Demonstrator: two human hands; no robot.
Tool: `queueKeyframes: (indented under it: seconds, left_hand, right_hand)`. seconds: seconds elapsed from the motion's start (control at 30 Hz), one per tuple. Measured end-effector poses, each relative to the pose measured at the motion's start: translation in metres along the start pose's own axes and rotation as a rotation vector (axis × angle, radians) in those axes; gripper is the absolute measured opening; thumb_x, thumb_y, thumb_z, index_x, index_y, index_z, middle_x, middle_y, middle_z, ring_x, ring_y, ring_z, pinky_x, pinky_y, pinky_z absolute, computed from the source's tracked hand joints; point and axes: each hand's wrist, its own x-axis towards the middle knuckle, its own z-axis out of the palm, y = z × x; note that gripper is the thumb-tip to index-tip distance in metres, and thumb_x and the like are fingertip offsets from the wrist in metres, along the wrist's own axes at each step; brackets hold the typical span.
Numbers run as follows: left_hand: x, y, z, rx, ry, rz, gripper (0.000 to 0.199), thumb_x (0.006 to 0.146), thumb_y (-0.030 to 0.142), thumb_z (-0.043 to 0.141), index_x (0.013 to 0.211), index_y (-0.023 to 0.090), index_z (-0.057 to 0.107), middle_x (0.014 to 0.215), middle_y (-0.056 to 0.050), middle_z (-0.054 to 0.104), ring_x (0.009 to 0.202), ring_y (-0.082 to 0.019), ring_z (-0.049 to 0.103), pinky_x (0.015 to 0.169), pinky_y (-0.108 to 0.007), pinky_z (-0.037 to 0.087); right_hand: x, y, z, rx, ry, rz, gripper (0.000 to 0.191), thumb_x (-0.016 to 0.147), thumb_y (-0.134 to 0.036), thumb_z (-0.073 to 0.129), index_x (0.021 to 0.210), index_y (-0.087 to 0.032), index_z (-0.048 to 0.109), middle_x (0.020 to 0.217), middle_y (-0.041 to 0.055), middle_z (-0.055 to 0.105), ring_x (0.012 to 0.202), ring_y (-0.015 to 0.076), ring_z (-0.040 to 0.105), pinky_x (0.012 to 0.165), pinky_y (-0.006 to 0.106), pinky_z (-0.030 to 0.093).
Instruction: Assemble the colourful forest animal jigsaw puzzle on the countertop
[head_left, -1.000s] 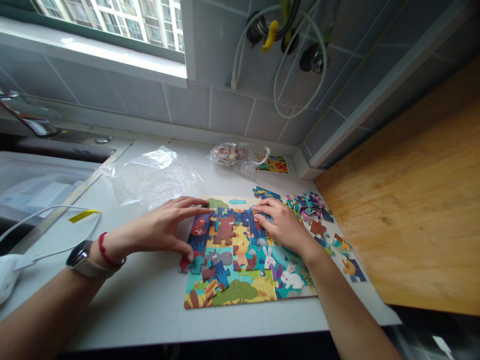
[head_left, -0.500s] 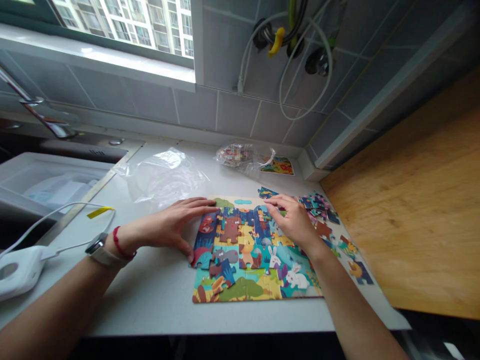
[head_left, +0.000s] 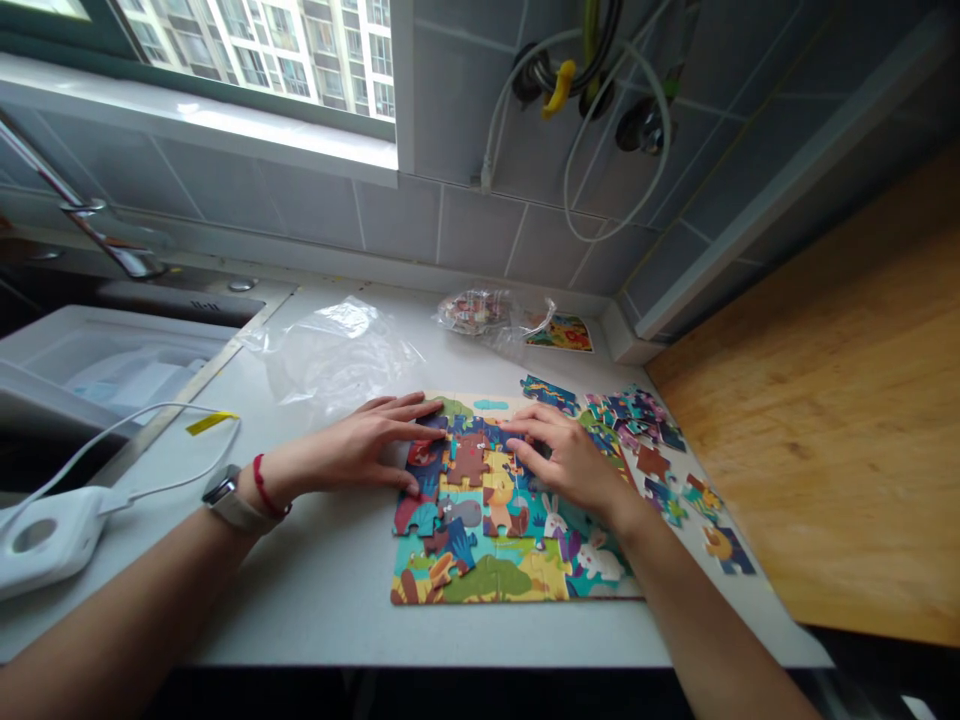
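A colourful animal jigsaw puzzle (head_left: 495,575) lies on the white counter, with pieces over much of its board. My left hand (head_left: 367,445) rests at its upper left edge, fingers spread over the dark blue pieces and thumb lower down. My right hand (head_left: 566,455) is over the upper middle, its fingers apart and fingertips on or just above the pieces right of the brown bear (head_left: 467,458). A loose-looking dark blue piece (head_left: 459,545) lies tilted at the lower left of the puzzle. Neither hand shows a piece lifted in it.
Loose pieces (head_left: 652,462) are scattered right of the puzzle beside a wooden panel (head_left: 825,430). Behind lie a clear plastic bag (head_left: 337,350), a bagged bundle of pieces (head_left: 476,310) and a picture card (head_left: 566,333). A white charger (head_left: 56,535) with its cable and a sink stand left.
My right hand has moved left across the upper part of the puzzle. The fingers of my left hand have shifted slightly right, and its thumb is higher. The view has shifted slightly.
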Motion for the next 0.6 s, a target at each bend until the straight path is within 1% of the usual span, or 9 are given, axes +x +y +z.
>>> queueKeyframes:
  seconds: [0.07,0.13,0.23,0.3,0.47,0.6]
  left_hand:
    - [0.001,0.001,0.002,0.012,0.022,-0.011,0.067,0.09,0.067,0.071,0.151,0.043,0.057,0.17,-0.001,0.037,0.157,-0.039,0.033,0.125,-0.057,0.034]
    - [0.002,0.001,0.004,0.027,0.029,-0.017,0.067,0.09,0.068,0.07,0.15,0.042,0.058,0.17,-0.002,0.037,0.157,-0.04,0.033,0.124,-0.058,0.035]
    - [0.003,-0.001,0.008,0.028,0.049,-0.01,0.065,0.09,0.067,0.071,0.149,0.043,0.058,0.169,-0.002,0.039,0.156,-0.04,0.035,0.123,-0.059,0.035]
    - [0.003,-0.002,0.01,0.005,0.086,-0.007,0.068,0.087,0.067,0.074,0.149,0.042,0.059,0.167,-0.003,0.042,0.154,-0.04,0.038,0.123,-0.059,0.037]
    - [0.003,-0.004,0.014,-0.069,0.179,0.001,0.082,0.08,0.068,0.08,0.151,0.032,0.058,0.161,-0.01,0.052,0.15,-0.038,0.044,0.122,-0.059,0.04]
    - [0.004,-0.003,0.014,-0.1,0.227,0.01,0.086,0.077,0.067,0.084,0.148,0.027,0.059,0.157,-0.014,0.055,0.147,-0.036,0.05,0.121,-0.057,0.042]
  right_hand:
    - [-0.001,-0.006,0.004,-0.005,-0.063,-0.052,0.024,0.1,-0.027,0.066,0.12,-0.022,0.078,0.12,0.0108,0.073,0.116,0.0251,0.068,0.105,0.044,0.056]
    - [-0.003,-0.01,0.009,-0.027,-0.116,-0.099,0.026,0.099,-0.029,0.069,0.123,-0.023,0.077,0.129,0.012,0.07,0.125,0.0269,0.064,0.11,0.046,0.054]
    - [-0.005,-0.013,0.015,-0.073,-0.168,-0.134,0.029,0.099,-0.032,0.069,0.126,-0.025,0.076,0.147,0.0121,0.061,0.141,0.03,0.054,0.119,0.052,0.047]
    - [-0.005,-0.014,0.018,-0.092,-0.198,-0.136,0.031,0.101,-0.033,0.066,0.129,-0.025,0.075,0.154,0.0121,0.058,0.146,0.0311,0.05,0.122,0.054,0.043]
    - [-0.003,-0.012,0.022,-0.1,-0.242,-0.133,0.034,0.105,-0.033,0.059,0.133,-0.022,0.074,0.155,0.0129,0.058,0.151,0.0324,0.046,0.123,0.055,0.043]
    - [-0.002,-0.011,0.021,-0.094,-0.249,-0.139,0.034,0.105,-0.032,0.058,0.133,-0.023,0.074,0.156,0.0113,0.058,0.151,0.0329,0.046,0.123,0.057,0.043]
